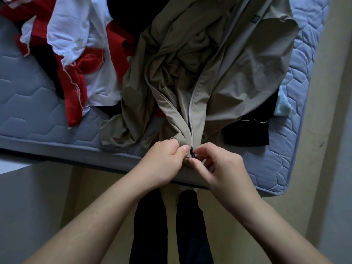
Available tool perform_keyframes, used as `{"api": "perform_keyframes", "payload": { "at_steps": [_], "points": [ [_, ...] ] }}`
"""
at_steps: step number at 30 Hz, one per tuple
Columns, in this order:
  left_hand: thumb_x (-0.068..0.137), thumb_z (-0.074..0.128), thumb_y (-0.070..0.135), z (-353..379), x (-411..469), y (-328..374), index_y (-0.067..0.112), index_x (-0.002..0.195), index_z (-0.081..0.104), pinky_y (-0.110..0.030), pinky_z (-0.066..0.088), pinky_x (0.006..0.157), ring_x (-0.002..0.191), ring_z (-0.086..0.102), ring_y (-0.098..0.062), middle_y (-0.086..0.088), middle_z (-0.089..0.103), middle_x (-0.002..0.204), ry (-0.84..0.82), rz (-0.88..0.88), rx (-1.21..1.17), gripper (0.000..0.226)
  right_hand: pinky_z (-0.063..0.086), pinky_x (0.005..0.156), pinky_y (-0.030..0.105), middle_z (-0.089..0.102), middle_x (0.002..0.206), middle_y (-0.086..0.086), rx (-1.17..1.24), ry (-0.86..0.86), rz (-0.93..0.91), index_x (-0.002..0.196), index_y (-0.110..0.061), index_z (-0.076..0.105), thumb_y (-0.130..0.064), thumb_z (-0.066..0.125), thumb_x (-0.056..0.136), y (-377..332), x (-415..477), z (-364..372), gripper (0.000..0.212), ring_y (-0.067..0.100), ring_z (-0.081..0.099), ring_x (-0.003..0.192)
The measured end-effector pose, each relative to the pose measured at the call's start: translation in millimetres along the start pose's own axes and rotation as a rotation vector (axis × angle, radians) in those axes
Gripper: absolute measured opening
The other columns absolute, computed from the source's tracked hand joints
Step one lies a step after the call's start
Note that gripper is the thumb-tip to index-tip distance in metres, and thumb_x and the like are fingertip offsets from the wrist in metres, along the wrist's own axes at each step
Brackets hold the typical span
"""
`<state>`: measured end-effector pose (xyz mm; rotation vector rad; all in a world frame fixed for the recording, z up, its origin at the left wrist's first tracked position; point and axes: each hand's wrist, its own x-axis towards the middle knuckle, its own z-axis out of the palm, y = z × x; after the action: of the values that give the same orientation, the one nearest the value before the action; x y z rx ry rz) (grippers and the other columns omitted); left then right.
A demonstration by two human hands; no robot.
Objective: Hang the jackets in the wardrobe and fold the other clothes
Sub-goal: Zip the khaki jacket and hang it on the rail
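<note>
Logo (256, 19) on beige jacket (238, 73) unreadable; left hand (165, 159) and right hand (222, 168) pinch its hem (181, 141).

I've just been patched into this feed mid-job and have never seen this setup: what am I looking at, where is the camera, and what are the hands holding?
No machine here: a person works bare-handed, and the single picture comes from a camera on their head, looking down. A blue-grey quilted mattress carries a beige zip-up jacket, a red and white clothes pile and a black garment. The left hand grips the jacket's bottom edge; the right hand pinches the zip's lower end.
</note>
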<state>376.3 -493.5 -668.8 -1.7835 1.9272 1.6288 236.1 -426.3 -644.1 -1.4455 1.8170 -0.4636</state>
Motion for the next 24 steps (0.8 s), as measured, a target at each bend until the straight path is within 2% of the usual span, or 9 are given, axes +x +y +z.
{"api": "perform_keyframes", "payload": {
  "at_steps": [2,3,5,7,10,12,15,19,24],
  "points": [
    [0.096,0.050,0.030,-2,-1,0,0.016,0.055,0.032,-0.024,0.022,0.045,0.050,0.031,-0.011,-0.005,0.038,0.054,-0.020,0.007,0.021,0.048,0.050,0.062,0.030,0.065,0.079,-0.002,-0.061,0.005,-0.062,0.093,-0.012,0.068,-0.019,0.065,0.088,1,4,0,0.009,0.011,0.058,0.068],
    [0.096,0.050,0.031,-2,-1,-1,0.015,0.056,0.032,-0.024,0.023,0.046,0.051,0.031,-0.010,-0.001,0.036,0.054,-0.038,0.011,0.026,0.047,0.051,0.060,0.037,0.065,0.080,0.002,-0.110,0.007,-0.099,0.092,-0.009,0.068,-0.017,0.060,0.089,2,5,1,0.011,0.019,0.061,0.069],
    [0.096,0.050,0.032,-3,-2,-2,0.015,0.056,0.033,-0.024,0.024,0.046,0.052,0.033,-0.010,0.003,0.036,0.055,-0.077,0.009,0.030,0.046,0.051,0.052,0.041,0.061,0.077,0.007,-0.234,-0.020,-0.160,0.088,-0.007,0.069,-0.015,0.058,0.086,3,7,2,0.013,0.031,0.060,0.064],
    [0.095,0.052,0.031,-4,-5,-3,0.017,0.056,0.033,-0.024,0.025,0.047,0.050,0.034,-0.014,0.001,0.037,0.053,-0.101,0.026,0.023,0.046,0.050,0.047,0.042,0.059,0.074,0.008,-0.327,-0.088,-0.199,0.083,-0.008,0.069,-0.012,0.059,0.083,2,11,-2,0.011,0.034,0.059,0.060],
    [0.093,0.055,0.030,2,-22,-10,0.017,0.055,0.035,-0.028,0.023,0.053,0.063,0.046,-0.024,-0.002,0.048,0.058,-0.184,0.099,0.045,0.046,0.050,0.057,0.041,0.064,0.080,0.014,-0.458,-0.032,-0.173,0.081,-0.008,0.070,-0.009,0.056,0.078,18,44,-24,0.015,0.036,0.063,0.070],
    [0.093,0.053,0.036,7,-37,-20,0.012,0.061,0.045,-0.034,0.032,0.060,0.068,0.050,-0.025,-0.005,0.051,0.062,-0.246,0.077,-0.004,0.040,0.050,0.067,0.044,0.065,0.084,0.017,-0.519,0.068,-0.124,0.085,-0.006,0.072,-0.006,0.057,0.082,33,75,-43,0.015,0.039,0.063,0.079],
    [0.086,0.045,0.049,6,-42,-33,-0.001,0.080,0.057,-0.045,0.045,0.075,0.082,0.058,-0.032,-0.017,0.063,0.081,-0.252,0.015,-0.073,0.051,0.049,0.072,0.045,0.066,0.089,0.015,-0.570,0.039,-0.137,0.091,-0.008,0.072,-0.010,0.056,0.088,39,100,-49,0.016,0.039,0.062,0.083],
    [0.095,0.053,0.033,5,-27,-44,-0.005,0.084,0.062,-0.044,0.045,0.078,0.086,0.061,-0.032,-0.022,0.066,0.086,-0.229,-0.050,-0.049,0.040,0.049,0.070,0.042,0.065,0.090,0.012,-0.589,0.022,-0.183,0.091,-0.010,0.069,-0.010,0.054,0.091,30,109,-43,0.015,0.037,0.062,0.083],
    [0.097,0.053,0.026,-3,-11,-58,-0.003,0.098,0.067,-0.046,0.046,0.092,0.103,0.062,-0.031,-0.020,0.069,0.103,-0.348,-0.047,-0.084,0.033,0.048,0.070,0.042,0.064,0.094,0.012,-0.609,0.019,-0.173,0.095,-0.006,0.067,-0.019,0.048,0.097,23,111,-42,0.022,0.037,0.060,0.086]
  ]
}}
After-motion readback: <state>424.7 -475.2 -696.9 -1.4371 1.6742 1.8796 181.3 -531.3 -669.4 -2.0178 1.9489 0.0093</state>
